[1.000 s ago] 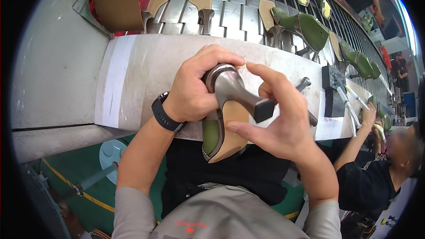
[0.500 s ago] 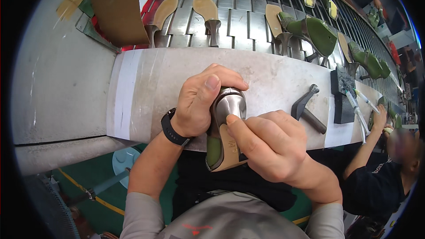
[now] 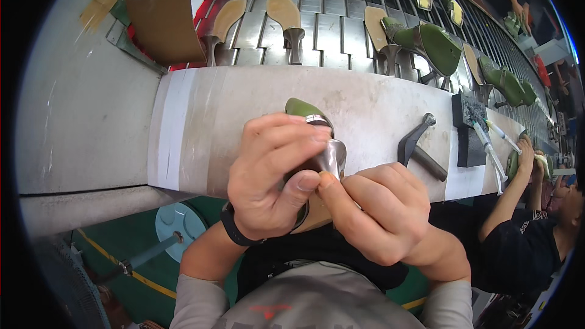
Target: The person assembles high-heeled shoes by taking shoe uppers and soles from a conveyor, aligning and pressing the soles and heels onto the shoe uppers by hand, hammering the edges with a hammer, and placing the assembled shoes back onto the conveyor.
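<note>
Close to my body, over the worktable's front, I hold a shoe on a green last (image 3: 301, 108) with a shiny silver heel (image 3: 333, 157). My left hand (image 3: 268, 173) is closed round it, its fingers over the back of the shoe and its thumb below the heel. Part of the tan sole (image 3: 314, 216) shows under the hands; the rest is hidden. My right hand (image 3: 381, 210) is closed, its thumb and forefinger pinched at the narrow end of the heel. Whatever small thing sits in that pinch is mostly hidden.
A hammer (image 3: 420, 149) lies right on the worktable (image 3: 365, 106). Beyond it, syringes (image 3: 489, 146) lean by a black block (image 3: 470, 146). Tan soles with heels (image 3: 284, 15) and green lasts (image 3: 440, 52) stand on the slatted conveyor. A co-worker's hand (image 3: 523, 153) works far right.
The shoe has been tilted, so green last now shows beyond the heel. My left hand has shifted from behind the heel to across its near left side. My right hand stays at the heel.
</note>
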Tool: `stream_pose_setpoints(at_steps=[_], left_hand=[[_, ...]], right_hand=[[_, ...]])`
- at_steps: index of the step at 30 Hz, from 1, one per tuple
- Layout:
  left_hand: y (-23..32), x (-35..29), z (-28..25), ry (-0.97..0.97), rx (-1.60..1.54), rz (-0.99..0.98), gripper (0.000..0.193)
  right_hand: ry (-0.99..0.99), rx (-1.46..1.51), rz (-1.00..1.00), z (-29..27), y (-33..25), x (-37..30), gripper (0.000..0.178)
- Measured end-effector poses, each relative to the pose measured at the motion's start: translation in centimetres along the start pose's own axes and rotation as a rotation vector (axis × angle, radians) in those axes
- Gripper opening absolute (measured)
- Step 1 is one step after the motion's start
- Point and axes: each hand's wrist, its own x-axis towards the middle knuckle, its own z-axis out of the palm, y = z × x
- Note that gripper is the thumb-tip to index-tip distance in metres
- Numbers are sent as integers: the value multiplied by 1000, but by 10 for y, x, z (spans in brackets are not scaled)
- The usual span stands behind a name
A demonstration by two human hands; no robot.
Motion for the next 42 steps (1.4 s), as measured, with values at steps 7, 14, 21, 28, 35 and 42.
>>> stream_pose_setpoints(at_steps=[7, 14, 21, 28, 35, 42], left_hand=[[49, -5, -6, 65, -243, -392, 27], [49, -7, -17, -39, -78, -263, 24], [33, 5, -21, -85, -193, -397, 23], [-47, 29, -6, -277, -519, -599, 70], [-56, 22, -1, -205, -519, -424, 70], [-59, 25, -10, -219, -494, -386, 69]], right_hand=[[111, 49, -73, 2, -10, 1, 31], [170, 71, -87, 8, -18, -5, 32], [165, 125, -74, 13, -10, -1, 37], [-57, 154, 75, 0, -4, 8, 50], [-149, 199, 115, 9, 2, 13, 48], [-26, 144, 49, 33, 4, 15, 44]])
